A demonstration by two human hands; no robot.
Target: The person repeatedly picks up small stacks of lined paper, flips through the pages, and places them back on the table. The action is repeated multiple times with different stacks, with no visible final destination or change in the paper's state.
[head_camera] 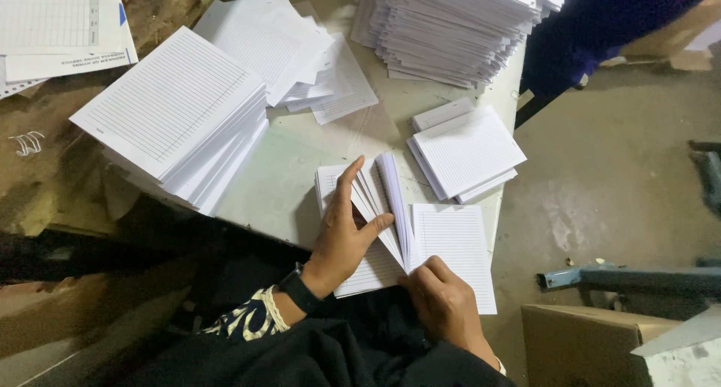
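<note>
1. The open pad of lined sheets lies at the near edge of the surface, its pages fanned upward.
2. My left hand spreads flat on the left pages, thumb parting them.
3. My right hand curls round the lower right corner, pinching sheets.
4. A small stack sits just beyond; a big stack stands left, and another tall pile lies farther back.
</note>
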